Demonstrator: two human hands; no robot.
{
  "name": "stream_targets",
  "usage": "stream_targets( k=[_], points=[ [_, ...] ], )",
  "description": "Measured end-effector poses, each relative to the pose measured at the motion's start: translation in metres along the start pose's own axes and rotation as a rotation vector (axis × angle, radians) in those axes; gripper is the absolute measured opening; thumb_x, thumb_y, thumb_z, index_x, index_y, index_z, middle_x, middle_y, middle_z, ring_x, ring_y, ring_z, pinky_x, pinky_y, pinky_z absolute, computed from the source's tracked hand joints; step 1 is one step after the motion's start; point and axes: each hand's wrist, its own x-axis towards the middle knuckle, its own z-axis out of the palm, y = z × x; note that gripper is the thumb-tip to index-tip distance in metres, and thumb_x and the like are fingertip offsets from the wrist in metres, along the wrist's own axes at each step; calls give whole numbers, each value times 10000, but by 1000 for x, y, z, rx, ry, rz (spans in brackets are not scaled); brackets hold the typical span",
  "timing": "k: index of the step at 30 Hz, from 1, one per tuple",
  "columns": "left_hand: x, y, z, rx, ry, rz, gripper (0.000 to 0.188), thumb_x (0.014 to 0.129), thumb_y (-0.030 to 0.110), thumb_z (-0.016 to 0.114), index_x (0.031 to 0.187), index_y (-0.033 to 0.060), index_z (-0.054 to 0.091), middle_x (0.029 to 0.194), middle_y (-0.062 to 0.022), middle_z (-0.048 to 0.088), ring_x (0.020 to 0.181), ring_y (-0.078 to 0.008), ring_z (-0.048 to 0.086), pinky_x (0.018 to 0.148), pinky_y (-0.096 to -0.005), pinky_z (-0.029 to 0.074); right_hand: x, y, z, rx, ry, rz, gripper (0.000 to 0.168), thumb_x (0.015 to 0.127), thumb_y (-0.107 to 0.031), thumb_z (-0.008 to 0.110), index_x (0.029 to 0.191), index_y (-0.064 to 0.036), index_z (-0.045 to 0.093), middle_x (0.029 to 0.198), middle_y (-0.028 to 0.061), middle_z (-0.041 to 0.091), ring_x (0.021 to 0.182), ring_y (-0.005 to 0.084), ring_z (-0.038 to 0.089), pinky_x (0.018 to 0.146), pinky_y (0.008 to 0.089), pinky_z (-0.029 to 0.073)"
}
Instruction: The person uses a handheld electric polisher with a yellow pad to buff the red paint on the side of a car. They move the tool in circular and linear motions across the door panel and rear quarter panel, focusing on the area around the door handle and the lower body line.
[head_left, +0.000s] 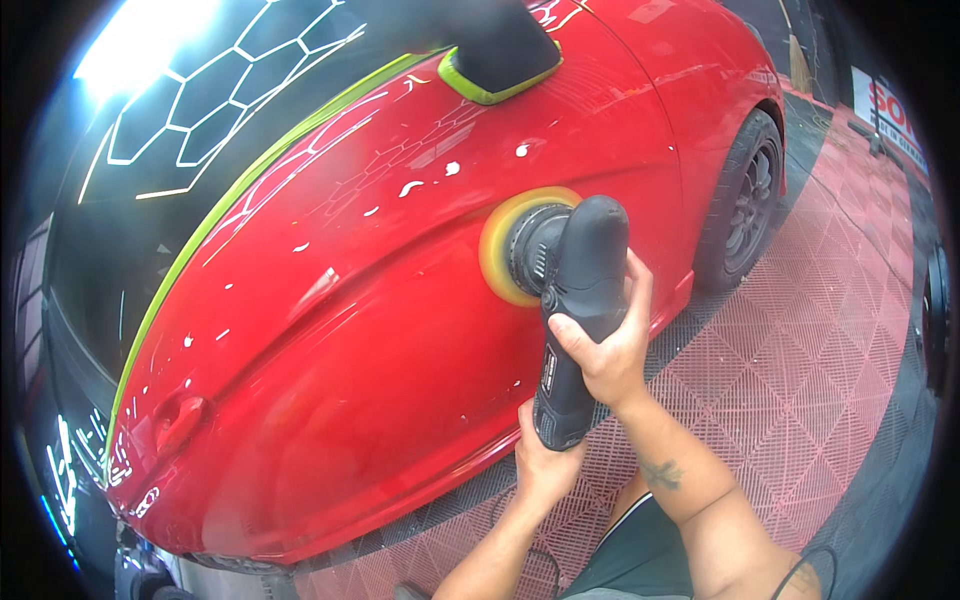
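Observation:
A black car polisher with a yellow foam pad is against the red car door. Around the polisher's body near its head, my right hand is wrapped with the thumb on the near side. My left hand holds the rear end of the polisher's handle. White spots and smears dot the glossy door above and left of the pad. Part of the pad's face is hidden by the tool's head and by its contact with the panel.
Green masking tape edges the side window and the black side mirror. A door handle protrudes at lower left. The front wheel stands at right on red grid floor tiles. A black cord loops by my right arm.

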Motion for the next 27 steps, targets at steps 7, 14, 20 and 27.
stream_targets(
  k=[7,14,20,27],
  points=[
    [-24,-32,-30,-78,151,-28,840,811,171,959,1478,67,459,1298,-152,700,1198,-290,719,1024,-455,570,-38,-11,55,-60,-123,-103,1215,764,-215,1026,1688,5,269,1495,235,564,1363,339,646,1159,482,541],
    [-17,-120,-51,-256,246,183,819,834,190,986,1505,32,543,1383,-125,690,1248,-252,687,1067,-436,548,-70,-20,110,-208,-304,-180,1303,719,-471,1049,1710,-43,320,1391,245,549,1210,428,686,892,517,667],
    [0,-83,-36,-172,194,234,820,853,170,948,1521,48,488,1237,-143,757,1173,-302,746,1029,-458,583,-52,3,77,-34,-152,-106,1277,728,-233,1047,1706,-6,257,1495,232,531,1319,338,648,1114,480,568],
    [11,-6,-44,152,-64,-24,741,900,167,833,1534,144,450,1249,-301,779,1220,-484,761,1007,-540,607,-22,19,26,91,158,43,1005,862,-85,896,1657,-5,286,1382,169,604,1169,254,704,1034,406,580]
  ],
)
